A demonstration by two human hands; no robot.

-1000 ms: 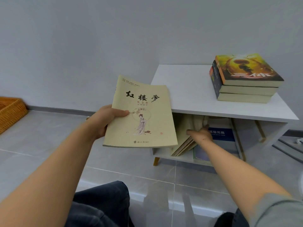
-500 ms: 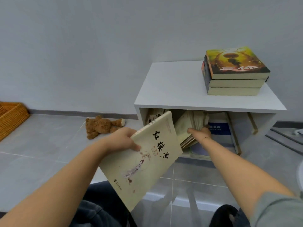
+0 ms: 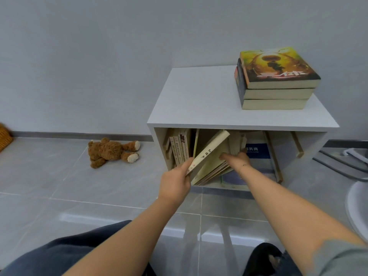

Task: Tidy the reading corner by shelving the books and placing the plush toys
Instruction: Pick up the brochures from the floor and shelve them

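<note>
- The thin cream paperback book (image 3: 207,154), held out in the open half a second ago, has now been tipped spine-out and slid partway into the white cube shelf (image 3: 239,124); shelving of this one looks nearly done.
- The left hand (image 3: 176,181) pinches its lower spine corner; the right hand (image 3: 238,158), just beside it, has its fingers curled round the leaning cream books (image 3: 217,172), holding the gap.
- Inside the shelf: upright books (image 3: 179,150) left of the hands, a blue-and-white book (image 3: 257,151) behind the right hand.
- Above the hands, three stacked thick paperbacks (image 3: 276,84) wait on the shelf's top.
- Well left of the hands, a brown plush teddy bear (image 3: 111,151) lies on the floor, unplaced.
</note>
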